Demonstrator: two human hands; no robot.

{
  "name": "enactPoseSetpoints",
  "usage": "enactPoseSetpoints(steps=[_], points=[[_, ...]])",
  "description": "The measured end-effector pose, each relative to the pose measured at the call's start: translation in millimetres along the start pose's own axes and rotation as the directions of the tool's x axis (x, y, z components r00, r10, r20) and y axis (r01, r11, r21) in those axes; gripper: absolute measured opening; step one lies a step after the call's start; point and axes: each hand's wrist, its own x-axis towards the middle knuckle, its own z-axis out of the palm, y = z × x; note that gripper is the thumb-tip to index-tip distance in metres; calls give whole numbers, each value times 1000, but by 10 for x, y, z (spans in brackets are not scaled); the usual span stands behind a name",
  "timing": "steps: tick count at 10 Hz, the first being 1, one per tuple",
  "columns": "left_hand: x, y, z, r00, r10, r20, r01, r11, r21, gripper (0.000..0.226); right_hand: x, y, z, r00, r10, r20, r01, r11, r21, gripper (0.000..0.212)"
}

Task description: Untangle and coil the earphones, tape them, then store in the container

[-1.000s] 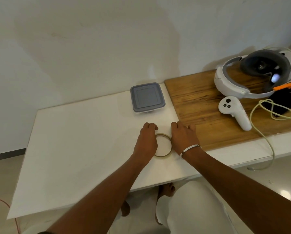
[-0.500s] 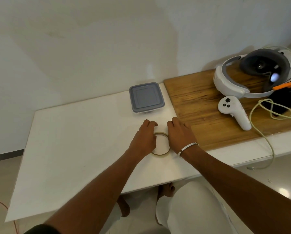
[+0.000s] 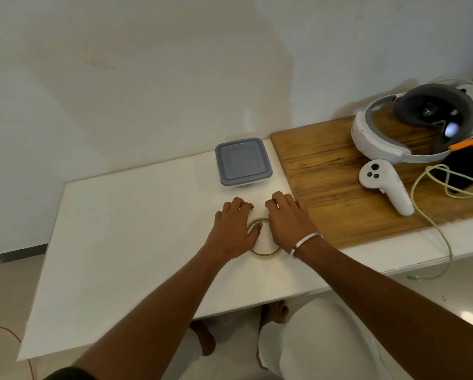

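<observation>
A thin ring of tape [image 3: 265,253] lies flat on the white table [image 3: 120,229], near its front edge. My left hand [image 3: 234,229] rests palm down on the ring's left side, its thumb lying across the rim. My right hand [image 3: 288,222], with a metal bangle at the wrist, rests palm down over the ring's right side. The fingers of both hands are bent against the table top. Behind the hands stands a square clear container [image 3: 243,161] with its grey lid on. No earphones are in view.
A wooden board [image 3: 331,182] adjoins the white table on the right. It carries a white VR headset [image 3: 380,141], a white controller [image 3: 386,185], a black device [image 3: 465,171] and a pale cable [image 3: 432,223] that hangs over the front edge. A wall rises close behind.
Both hands have closed in over the tape ring, covering more of it. The left thumb now lies across its rim. The container has not moved.
</observation>
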Motion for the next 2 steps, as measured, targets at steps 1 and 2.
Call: enactPoseSetpoints(steps=[1,2], points=[[-63,-66,3,996,-6,-85,8,1000,21,54,16,-23,56,1000,-11,-10,11,998,54,47],[-88,-91,-22,989,-43,-142,47,999,26,55,24,-58,54,1000,12,-9,-11,997,81,53]])
